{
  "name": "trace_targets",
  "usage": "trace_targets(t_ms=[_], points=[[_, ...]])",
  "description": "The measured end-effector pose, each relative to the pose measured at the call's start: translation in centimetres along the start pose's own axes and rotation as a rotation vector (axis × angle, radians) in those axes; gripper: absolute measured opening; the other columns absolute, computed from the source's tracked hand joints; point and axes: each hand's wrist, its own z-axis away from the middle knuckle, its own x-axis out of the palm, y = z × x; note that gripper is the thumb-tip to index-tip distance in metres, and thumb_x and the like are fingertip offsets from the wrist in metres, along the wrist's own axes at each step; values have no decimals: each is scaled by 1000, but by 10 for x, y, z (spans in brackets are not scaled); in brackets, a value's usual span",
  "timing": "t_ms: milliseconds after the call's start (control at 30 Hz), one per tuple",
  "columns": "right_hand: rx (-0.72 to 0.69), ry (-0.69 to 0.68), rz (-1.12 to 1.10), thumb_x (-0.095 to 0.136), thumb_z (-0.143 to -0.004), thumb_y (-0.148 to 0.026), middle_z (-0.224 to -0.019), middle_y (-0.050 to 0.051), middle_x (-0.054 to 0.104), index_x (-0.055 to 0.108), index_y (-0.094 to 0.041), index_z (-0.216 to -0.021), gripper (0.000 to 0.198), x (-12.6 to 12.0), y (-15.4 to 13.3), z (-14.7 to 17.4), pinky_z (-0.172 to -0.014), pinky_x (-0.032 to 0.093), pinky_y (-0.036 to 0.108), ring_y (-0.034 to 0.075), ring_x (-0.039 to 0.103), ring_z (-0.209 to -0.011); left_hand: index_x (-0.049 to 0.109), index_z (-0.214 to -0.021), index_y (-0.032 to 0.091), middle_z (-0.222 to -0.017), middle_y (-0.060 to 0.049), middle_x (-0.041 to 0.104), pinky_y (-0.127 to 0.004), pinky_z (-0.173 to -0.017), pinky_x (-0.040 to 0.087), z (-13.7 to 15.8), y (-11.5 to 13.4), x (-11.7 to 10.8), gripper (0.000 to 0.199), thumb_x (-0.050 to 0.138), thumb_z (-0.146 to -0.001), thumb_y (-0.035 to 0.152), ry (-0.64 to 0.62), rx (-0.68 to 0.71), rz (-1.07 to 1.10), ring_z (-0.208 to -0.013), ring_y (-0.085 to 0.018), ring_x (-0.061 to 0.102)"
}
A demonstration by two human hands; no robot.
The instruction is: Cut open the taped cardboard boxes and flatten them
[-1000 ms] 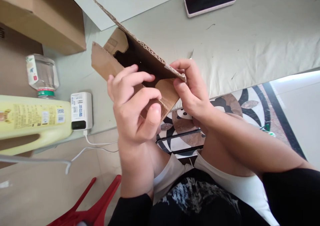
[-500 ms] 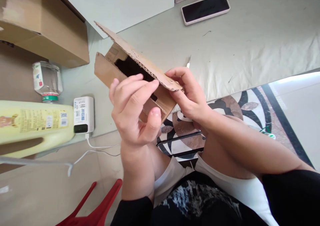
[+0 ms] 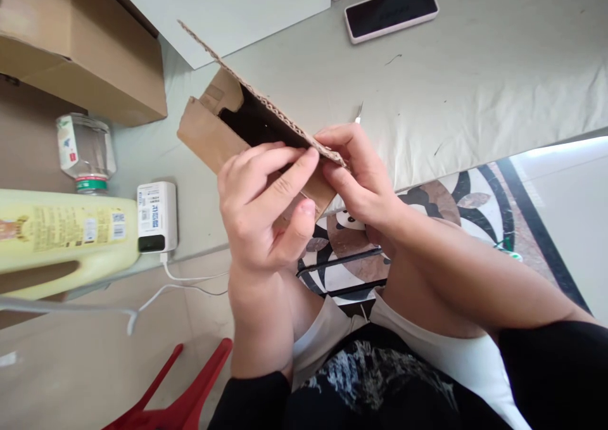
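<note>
A small brown cardboard box (image 3: 209,132) is held tilted at the table's edge, its raised flap leaving a dark gap into the inside. Between thumb and fingers, my right hand (image 3: 363,177) pinches the flap's near right corner. My left hand (image 3: 266,208) is in front of the opening, palm towards me. Its fingers stretch across the gap, and the index fingertip touches the flap's corrugated edge or inner side. The left thumb stands apart from the fingers, with nothing gripped against it. The box's underside and part of its near wall are hidden.
Beyond my right hand lies a slim white-handled blade (image 3: 358,113); a phone (image 3: 392,12) lies further back. On the left are a larger carton (image 3: 109,56), a clear bottle (image 3: 88,151), a yellow jug (image 3: 71,233) and a white cabled device (image 3: 156,218). A red stool (image 3: 190,385) stands below.
My left hand has shifted slightly right and up, its index fingertip reaching the flap. The flap has tipped more upright, widening the view into the box. My right hand keeps its pinch.
</note>
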Motion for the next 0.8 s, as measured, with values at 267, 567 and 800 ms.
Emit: trace_targets(t_ms=[267, 567, 800], points=[[74, 12, -24, 49, -100, -45, -127, 8, 63, 53, -26, -119, 28, 0, -2, 1, -99, 56, 44, 23, 62, -120, 67, -123, 34, -119, -2, 71, -52, -107, 53, 0, -2, 4, 34, 48, -96, 38, 98, 13, 52, -117, -27, 66], [15, 5, -48, 50, -100, -37, -123, 7, 63, 53, -25, -119, 23, 0, -1, 2, -97, 56, 43, 21, 62, -119, 69, -116, 33, -122, -3, 67, -51, -105, 52, -2, 2, -2, 30, 47, -96, 33, 11, -27, 26, -119, -27, 63], [-59, -107, 5, 46, -96, -60, -129, 9, 61, 54, -27, -126, 45, -6, 0, 0, -108, 50, 51, 27, 57, -124, 71, -93, 29, -94, -4, 71, -57, -95, 44, -4, 6, -8, 27, 46, -95, 38, -105, -81, -85, -107, -31, 65]])
